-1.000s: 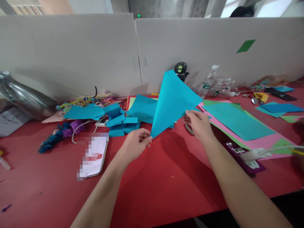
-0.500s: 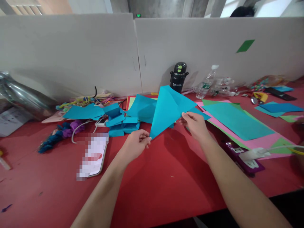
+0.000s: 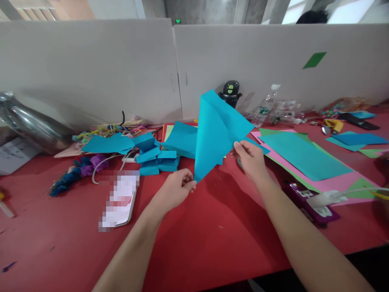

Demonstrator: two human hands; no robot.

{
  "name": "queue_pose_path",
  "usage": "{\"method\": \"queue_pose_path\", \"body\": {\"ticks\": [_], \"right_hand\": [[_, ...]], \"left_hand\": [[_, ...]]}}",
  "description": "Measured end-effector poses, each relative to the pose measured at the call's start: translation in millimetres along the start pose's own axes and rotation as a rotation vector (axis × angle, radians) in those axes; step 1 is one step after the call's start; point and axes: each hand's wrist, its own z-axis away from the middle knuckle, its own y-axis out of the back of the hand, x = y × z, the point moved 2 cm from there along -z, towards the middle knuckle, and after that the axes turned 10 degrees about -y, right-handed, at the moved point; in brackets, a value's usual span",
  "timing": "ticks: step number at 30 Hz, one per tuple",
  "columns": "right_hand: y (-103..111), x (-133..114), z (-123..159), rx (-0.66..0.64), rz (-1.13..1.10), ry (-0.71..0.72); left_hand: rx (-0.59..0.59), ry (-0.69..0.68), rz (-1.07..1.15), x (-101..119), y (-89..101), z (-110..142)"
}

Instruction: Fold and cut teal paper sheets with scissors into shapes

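A sheet of blue paper point(image 3: 214, 134), bent into a roughly triangular shape, is held up above the red table point(image 3: 194, 243). My left hand point(image 3: 180, 184) pinches its lower left corner. The lower right edge is gripped between the thumb and fingers of my right hand point(image 3: 249, 158). The sheet's top stands up and partly covers a black bottle point(image 3: 231, 91). Behind my left hand lie folded blue paper pieces point(image 3: 156, 156), and another flat blue sheet point(image 3: 182, 138) sits partly hidden behind the held one.
A phone point(image 3: 121, 198) lies left of my arm, near a purple and blue crafted flower point(image 3: 79, 174). Stacked coloured sheets point(image 3: 306, 154) and a purple power strip point(image 3: 316, 207) are at right. Plastic bottles point(image 3: 267, 105) and a metal jug point(image 3: 33, 121) stand by the partition point(image 3: 121, 73).
The blue sheet has tipped more upright, its top rising and covering more of the black bottle. My left hand has shifted slightly right and down with its corner; the right hand has barely moved.
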Motion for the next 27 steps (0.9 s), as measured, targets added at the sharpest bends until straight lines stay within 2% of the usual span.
{"method": "queue_pose_path", "body": {"ticks": [3,6,11,17,20,27], "right_hand": [[-0.4,-2.7,2.1,-0.016,0.014,0.015],[-2.3,-6.7,5.3,-0.052,0.018,0.006],[-11.2,-14.9,12.9,-0.112,0.069,0.008],[-26.4,-19.6,23.2,-0.215,0.059,0.012],[-29.7,-20.9,26.1,-0.213,0.074,0.015],[-23.8,-20.2,21.9,-0.156,0.048,-0.005]], "left_hand": [[-0.038,0.013,0.076,2.1,-2.6,0.8],[0.012,0.034,0.2,6.4,-5.0,-0.5],[0.033,-0.029,0.385,17.4,-12.2,-3.9],[0.24,0.054,0.422,13.2,-17.2,-5.2],[0.323,0.044,0.414,12.2,-14.6,-5.8],[0.287,-0.039,0.523,11.4,-12.1,-7.9]]}}
